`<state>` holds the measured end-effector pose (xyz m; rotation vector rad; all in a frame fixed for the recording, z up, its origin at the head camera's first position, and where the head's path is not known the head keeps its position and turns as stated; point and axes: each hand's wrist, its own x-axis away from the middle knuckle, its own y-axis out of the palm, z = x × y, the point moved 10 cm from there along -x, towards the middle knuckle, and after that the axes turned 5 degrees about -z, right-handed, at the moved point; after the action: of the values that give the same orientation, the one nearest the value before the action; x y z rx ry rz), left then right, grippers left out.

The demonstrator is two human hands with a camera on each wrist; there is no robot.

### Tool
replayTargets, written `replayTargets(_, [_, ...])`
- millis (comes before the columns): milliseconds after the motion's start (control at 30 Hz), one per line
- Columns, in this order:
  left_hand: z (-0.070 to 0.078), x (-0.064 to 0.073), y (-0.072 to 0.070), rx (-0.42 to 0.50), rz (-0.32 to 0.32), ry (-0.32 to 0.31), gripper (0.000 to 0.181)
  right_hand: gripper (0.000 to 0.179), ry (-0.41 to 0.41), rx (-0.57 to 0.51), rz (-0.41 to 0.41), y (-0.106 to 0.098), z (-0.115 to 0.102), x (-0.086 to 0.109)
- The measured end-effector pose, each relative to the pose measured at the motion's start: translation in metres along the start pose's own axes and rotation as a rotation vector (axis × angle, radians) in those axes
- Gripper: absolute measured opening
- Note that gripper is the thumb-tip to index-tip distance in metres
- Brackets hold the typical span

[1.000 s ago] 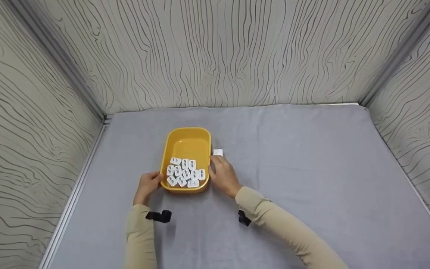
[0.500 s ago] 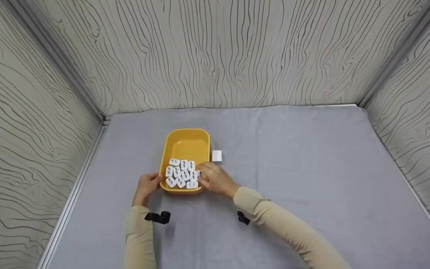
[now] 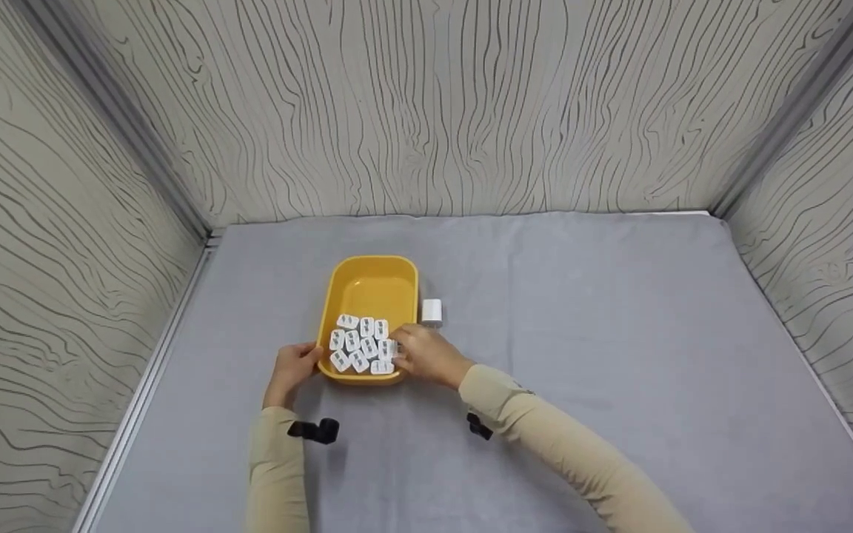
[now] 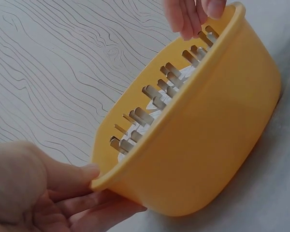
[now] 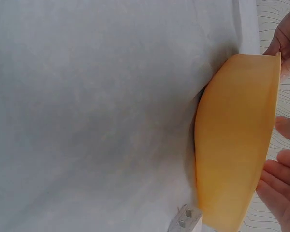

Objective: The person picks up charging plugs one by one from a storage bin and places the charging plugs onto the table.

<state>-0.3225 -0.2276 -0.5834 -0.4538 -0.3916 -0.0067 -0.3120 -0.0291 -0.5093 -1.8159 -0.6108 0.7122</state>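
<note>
A yellow tray [image 3: 376,296] stands on the cloth with several white plug chargers [image 3: 352,340] in its near half, metal prongs [image 4: 142,116] upward. My left hand [image 3: 295,364] grips the tray's near left edge, thumb over the rim and fingers beneath, as the left wrist view shows. My right hand [image 3: 430,355] reaches over the right rim, with thumb and fingers on either side of a charger at that edge, mostly hidden. In the right wrist view the right hand's fingers [image 5: 280,179] lie at the rim; I cannot tell whether they hold the charger.
Another white charger [image 3: 432,311] stands on the cloth just outside the tray's right wall. The grey cloth [image 3: 582,333] covers the table. Wood-patterned panels [image 3: 426,111] enclose its back and sides.
My right hand has moved from outside the tray's right wall to over the rim, covering a charger there. The charger outside shows more fully. The left hand stays on the tray.
</note>
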Motion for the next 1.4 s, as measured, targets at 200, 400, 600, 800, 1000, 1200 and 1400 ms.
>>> replayTargets(200, [-0.002, 0.001, 0.0, 0.005, -0.001, -0.02, 0.036, 0.03, 0.015, 0.072, -0.076, 0.004, -0.005, -0.007])
replayTargets(400, [0.0, 0.001, 0.0, 0.031, -0.006, -0.003, 0.036, 0.026, 0.066, 0.095, -0.149, 0.009, -0.003, -0.013])
replayTargets(600, [0.001, 0.002, 0.0, 0.062, -0.005, 0.001, 0.035, 0.018, 0.146, 0.071, -0.238, 0.016, 0.001, -0.019])
replayTargets(800, [-0.001, 0.001, 0.0, 0.064, -0.006, -0.023, 0.034, 0.015, 0.221, 0.101, -0.33, 0.02, 0.001, -0.021])
replayTargets(1000, [0.0, 0.001, 0.0, 0.065, -0.005, -0.004, 0.033, 0.012, 0.239, 0.119, -0.368, 0.022, 0.001, -0.024])
replayTargets(1200, [-0.001, 0.001, 0.0, 0.051, -0.008, -0.02, 0.033, 0.012, 0.251, 0.149, -0.37, 0.024, 0.002, -0.026])
replayTargets(1400, [-0.001, 0.0, -0.001, 0.06, -0.006, 0.004, 0.033, 0.008, 0.263, 0.177, -0.358, 0.025, 0.003, -0.029])
